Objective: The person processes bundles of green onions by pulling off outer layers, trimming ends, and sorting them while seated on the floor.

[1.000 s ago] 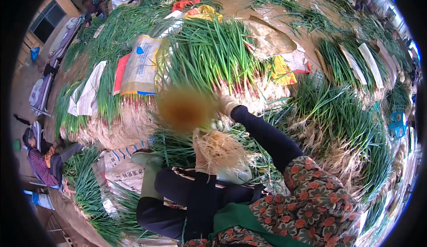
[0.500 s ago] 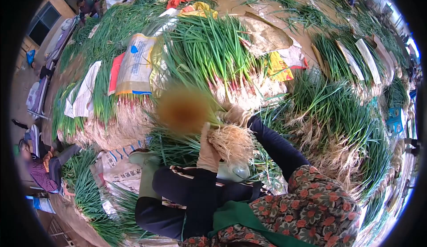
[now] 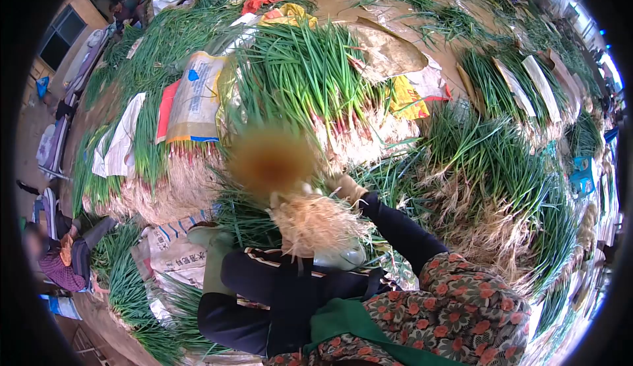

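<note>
A bunch of spring onions with a thick tangle of pale roots [image 3: 320, 224] is held over my lap. My gloved left hand [image 3: 287, 229] is closed round it, partly covered by the roots. Just up and right of the roots is my gloved right hand [image 3: 347, 188], its fingers drawn together; what they hold, if anything, is hidden. A brown blur covers the area left of my hands. Beyond them lies a large heap of green onions [image 3: 316, 83], white roots towards me.
More onion heaps lie on the right [image 3: 501, 168] and left [image 3: 151, 148], some under sacks [image 3: 198, 96]. A printed sack [image 3: 175, 251] is beside my bent legs. A seated person in a checked top [image 3: 62, 270] is at far left.
The bunch in my left hand first moved right, then came back left, its roots fanning out. My right hand has moved lower and slightly right, away from the big heap's roots.
</note>
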The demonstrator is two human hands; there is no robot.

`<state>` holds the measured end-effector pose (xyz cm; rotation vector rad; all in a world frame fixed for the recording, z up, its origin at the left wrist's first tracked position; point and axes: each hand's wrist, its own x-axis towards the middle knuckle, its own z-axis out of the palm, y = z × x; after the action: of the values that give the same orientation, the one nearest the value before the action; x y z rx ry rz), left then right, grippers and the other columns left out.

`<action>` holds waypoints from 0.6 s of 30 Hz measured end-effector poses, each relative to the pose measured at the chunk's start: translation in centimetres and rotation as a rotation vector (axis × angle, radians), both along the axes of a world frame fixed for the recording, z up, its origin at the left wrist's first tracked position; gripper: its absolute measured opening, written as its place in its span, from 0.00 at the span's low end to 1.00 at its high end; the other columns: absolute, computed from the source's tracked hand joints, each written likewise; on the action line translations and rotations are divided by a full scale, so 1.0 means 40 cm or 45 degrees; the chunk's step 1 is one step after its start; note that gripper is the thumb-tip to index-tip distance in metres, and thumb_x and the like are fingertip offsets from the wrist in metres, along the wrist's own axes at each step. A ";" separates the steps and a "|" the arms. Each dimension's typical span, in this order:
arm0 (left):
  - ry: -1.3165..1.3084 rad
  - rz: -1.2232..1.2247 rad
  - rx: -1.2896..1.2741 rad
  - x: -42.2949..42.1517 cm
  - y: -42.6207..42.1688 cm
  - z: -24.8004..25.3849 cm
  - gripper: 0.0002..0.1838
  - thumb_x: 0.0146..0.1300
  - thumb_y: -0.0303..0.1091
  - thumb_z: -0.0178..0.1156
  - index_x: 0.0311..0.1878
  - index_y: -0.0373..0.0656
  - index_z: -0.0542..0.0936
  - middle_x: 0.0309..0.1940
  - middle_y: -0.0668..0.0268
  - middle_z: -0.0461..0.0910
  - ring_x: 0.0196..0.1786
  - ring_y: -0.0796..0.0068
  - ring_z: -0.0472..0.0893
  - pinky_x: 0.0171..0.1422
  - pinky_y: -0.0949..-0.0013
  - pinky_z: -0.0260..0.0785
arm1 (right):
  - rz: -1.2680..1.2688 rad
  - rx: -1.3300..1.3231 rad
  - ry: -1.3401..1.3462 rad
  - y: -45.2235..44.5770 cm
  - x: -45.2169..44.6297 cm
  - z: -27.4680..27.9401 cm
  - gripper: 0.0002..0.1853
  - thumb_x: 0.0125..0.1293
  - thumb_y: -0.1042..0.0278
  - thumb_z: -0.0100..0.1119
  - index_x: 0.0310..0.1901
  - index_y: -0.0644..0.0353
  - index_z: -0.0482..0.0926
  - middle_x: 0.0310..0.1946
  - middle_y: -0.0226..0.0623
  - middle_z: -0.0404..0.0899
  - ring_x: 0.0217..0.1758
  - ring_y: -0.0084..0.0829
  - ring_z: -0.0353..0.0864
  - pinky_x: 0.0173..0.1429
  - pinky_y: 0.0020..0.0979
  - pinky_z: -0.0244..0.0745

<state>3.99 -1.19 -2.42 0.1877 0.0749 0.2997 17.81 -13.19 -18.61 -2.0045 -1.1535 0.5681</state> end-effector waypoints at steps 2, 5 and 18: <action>-0.054 -0.023 -0.061 -0.001 0.014 0.011 0.22 0.65 0.50 0.51 0.52 0.42 0.73 0.46 0.62 0.77 0.45 0.63 0.78 0.50 0.58 0.74 | 0.264 -0.341 0.004 -0.087 -0.033 0.001 0.16 0.60 0.59 0.55 0.46 0.60 0.76 0.38 0.45 0.81 0.41 0.43 0.79 0.42 0.40 0.73; 0.046 -0.054 -0.096 0.002 0.026 0.012 0.23 0.65 0.50 0.50 0.54 0.42 0.72 0.48 0.61 0.77 0.47 0.63 0.77 0.51 0.57 0.73 | 0.638 -0.898 -0.202 -0.141 -0.056 0.175 0.19 0.67 0.54 0.47 0.51 0.60 0.73 0.41 0.46 0.80 0.38 0.41 0.79 0.46 0.35 0.76; 0.515 -0.164 0.210 -0.006 0.007 0.028 0.24 0.63 0.51 0.53 0.53 0.41 0.74 0.43 0.61 0.80 0.42 0.66 0.81 0.48 0.61 0.76 | 0.097 -0.175 -0.218 -0.030 -0.011 0.352 0.13 0.65 0.60 0.51 0.41 0.59 0.78 0.28 0.50 0.79 0.35 0.43 0.81 0.37 0.39 0.75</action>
<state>3.76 -0.92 -1.31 0.4141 0.4378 0.1359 17.37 -14.41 -4.53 -2.1676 -1.3296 0.5349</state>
